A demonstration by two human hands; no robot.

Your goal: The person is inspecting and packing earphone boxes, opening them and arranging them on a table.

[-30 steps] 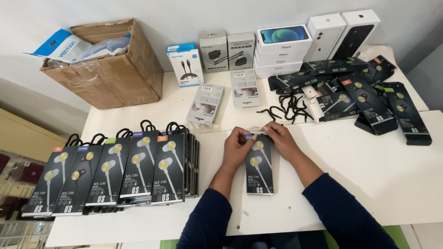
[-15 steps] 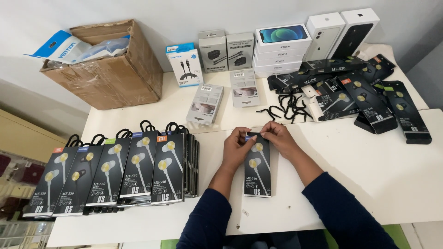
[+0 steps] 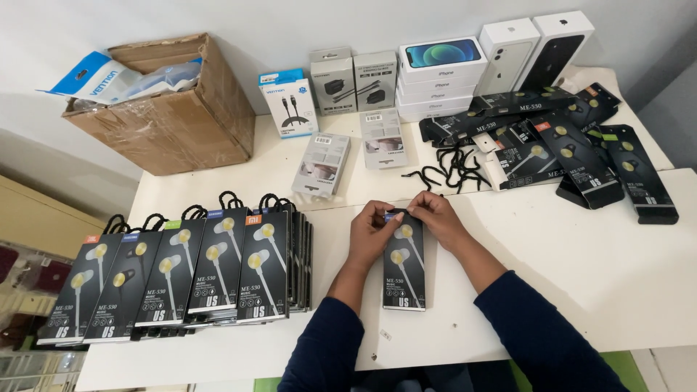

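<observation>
Black earphone box [image 3: 404, 268] lies flat at 6 o'clock on the white table [image 3: 581, 276]. Your left hand [image 3: 372, 232] and right hand [image 3: 434, 221] pinch its top edge, fingers narrowed, likely steadying it. At 9 o'clock, a row of matching boxes [image 3: 181, 272], loops up. At 11, a cardboard carton [image 3: 167, 109]; at 12, white phone boxes [image 3: 443, 76].

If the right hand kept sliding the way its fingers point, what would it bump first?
The right hand points left across the top of the black earphone package, so it would probably meet the left hand first, right beside it.
</observation>
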